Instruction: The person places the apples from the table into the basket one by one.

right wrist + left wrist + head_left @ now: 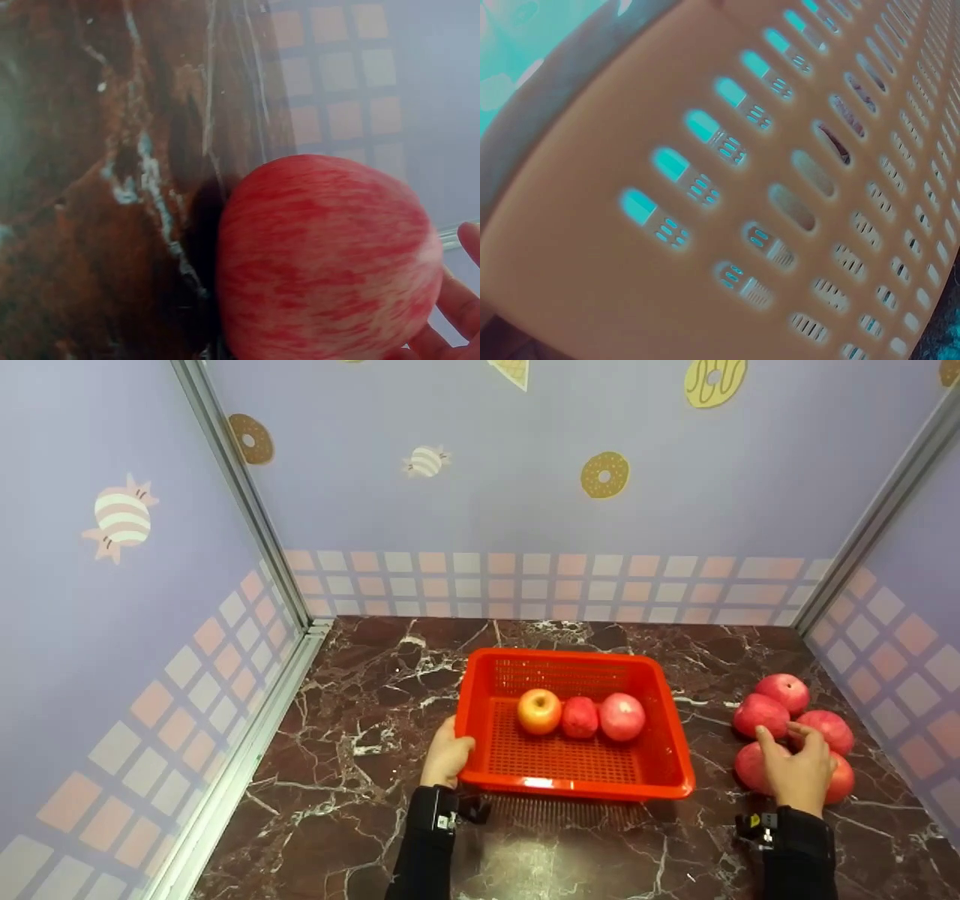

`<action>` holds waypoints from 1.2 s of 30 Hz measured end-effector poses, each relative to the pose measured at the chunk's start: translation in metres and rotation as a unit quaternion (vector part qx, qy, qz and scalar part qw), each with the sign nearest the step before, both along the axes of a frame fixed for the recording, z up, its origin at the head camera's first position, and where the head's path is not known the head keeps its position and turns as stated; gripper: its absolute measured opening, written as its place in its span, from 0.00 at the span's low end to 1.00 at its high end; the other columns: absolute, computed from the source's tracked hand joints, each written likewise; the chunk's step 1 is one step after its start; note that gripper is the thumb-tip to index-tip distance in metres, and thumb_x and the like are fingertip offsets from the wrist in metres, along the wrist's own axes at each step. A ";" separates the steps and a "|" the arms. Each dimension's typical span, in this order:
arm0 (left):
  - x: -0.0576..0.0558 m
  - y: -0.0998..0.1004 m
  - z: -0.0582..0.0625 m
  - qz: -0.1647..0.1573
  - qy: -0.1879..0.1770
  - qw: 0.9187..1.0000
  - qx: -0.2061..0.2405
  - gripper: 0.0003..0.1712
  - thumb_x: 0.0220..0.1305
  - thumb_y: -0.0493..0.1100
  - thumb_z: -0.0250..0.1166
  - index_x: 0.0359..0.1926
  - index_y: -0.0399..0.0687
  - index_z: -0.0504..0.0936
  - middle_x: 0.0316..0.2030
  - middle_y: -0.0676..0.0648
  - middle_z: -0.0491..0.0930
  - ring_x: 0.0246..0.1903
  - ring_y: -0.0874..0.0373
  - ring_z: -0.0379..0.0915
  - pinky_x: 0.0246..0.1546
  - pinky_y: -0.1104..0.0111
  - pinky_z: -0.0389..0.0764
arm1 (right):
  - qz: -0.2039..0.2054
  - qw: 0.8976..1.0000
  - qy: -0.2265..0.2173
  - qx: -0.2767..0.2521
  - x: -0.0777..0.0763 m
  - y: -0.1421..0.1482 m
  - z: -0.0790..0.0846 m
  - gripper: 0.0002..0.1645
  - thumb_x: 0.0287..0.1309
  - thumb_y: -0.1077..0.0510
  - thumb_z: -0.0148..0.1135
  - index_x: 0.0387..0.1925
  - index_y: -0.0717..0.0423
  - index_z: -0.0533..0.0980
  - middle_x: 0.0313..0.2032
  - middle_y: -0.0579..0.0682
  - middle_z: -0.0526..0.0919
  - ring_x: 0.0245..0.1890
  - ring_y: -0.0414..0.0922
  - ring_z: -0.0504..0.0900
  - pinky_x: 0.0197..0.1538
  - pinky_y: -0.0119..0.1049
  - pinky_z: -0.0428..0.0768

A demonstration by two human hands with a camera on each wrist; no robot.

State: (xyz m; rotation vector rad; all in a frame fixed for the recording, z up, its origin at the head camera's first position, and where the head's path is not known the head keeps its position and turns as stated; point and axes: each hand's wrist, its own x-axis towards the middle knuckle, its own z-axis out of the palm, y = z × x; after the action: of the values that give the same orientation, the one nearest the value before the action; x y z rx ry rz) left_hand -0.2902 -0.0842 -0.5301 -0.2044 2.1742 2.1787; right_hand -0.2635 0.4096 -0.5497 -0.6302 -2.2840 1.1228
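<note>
A red plastic basket (574, 789) sits on the dark marbled table, and my left hand (445, 756) grips its left rim with the thumb over the edge. Inside are a yellow-red apple (539, 712), a smaller red fruit (580, 718) and a pink apple (622, 717). The left wrist view is filled by the slotted basket wall (577, 247). My right hand (802, 772) reaches over a cluster of apples, thumb and fingers spread apart. Close by its thumb lies a red apple (752, 769), and the right wrist view shows a streaked red apple (330, 255) beside the fingertips (457, 300).
More apples lie around the right hand: one at the back (782, 694), one in front of it (761, 715) and one to the right (825, 732). Purple patterned panels (540, 525) wall the table at the back and both sides.
</note>
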 end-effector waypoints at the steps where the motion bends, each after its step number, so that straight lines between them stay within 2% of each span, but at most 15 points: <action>1: 0.000 0.000 0.000 0.000 0.002 1.000 -0.002 0.41 0.53 0.23 0.50 0.72 0.28 0.62 0.62 0.25 0.73 0.56 0.31 0.75 0.54 0.44 0.81 | 0.002 1.000 -0.005 0.001 0.000 0.000 -0.001 0.36 0.66 0.44 0.64 0.65 0.65 0.71 0.63 0.69 0.74 0.67 0.69 0.63 0.72 0.61 0.52; 17: -0.002 0.000 -0.002 0.000 -0.002 1.000 0.002 0.42 0.52 0.23 0.50 0.72 0.29 0.62 0.62 0.25 0.73 0.56 0.29 0.76 0.54 0.43 0.81 | 0.033 0.999 -0.036 0.024 0.002 -0.003 -0.006 0.37 0.66 0.45 0.62 0.65 0.68 0.70 0.63 0.74 0.71 0.66 0.73 0.62 0.68 0.67 0.58; 28: -0.001 0.000 -0.001 0.001 0.000 1.000 -0.004 0.42 0.51 0.23 0.50 0.72 0.28 0.63 0.62 0.25 0.73 0.55 0.31 0.76 0.53 0.43 0.81 | 0.067 0.991 -0.103 0.051 0.002 -0.006 -0.014 0.39 0.66 0.40 0.62 0.66 0.62 0.69 0.66 0.73 0.68 0.64 0.74 0.61 0.60 0.74 0.62; 36: -0.001 0.000 -0.002 -0.003 -0.001 1.000 -0.004 0.42 0.52 0.23 0.50 0.73 0.28 0.61 0.61 0.24 0.73 0.55 0.32 0.76 0.53 0.44 0.81 | 0.092 0.990 -0.075 0.073 0.001 -0.006 -0.024 0.39 0.59 0.47 0.70 0.63 0.66 0.71 0.60 0.78 0.71 0.62 0.75 0.65 0.66 0.66 0.62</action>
State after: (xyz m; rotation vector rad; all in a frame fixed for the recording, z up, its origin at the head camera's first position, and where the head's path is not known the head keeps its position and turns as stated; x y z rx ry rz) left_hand -0.2913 -0.0839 -0.5319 -0.2012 2.1800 2.1659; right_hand -0.2624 0.4040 -0.5734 -0.4682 -2.5703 1.0067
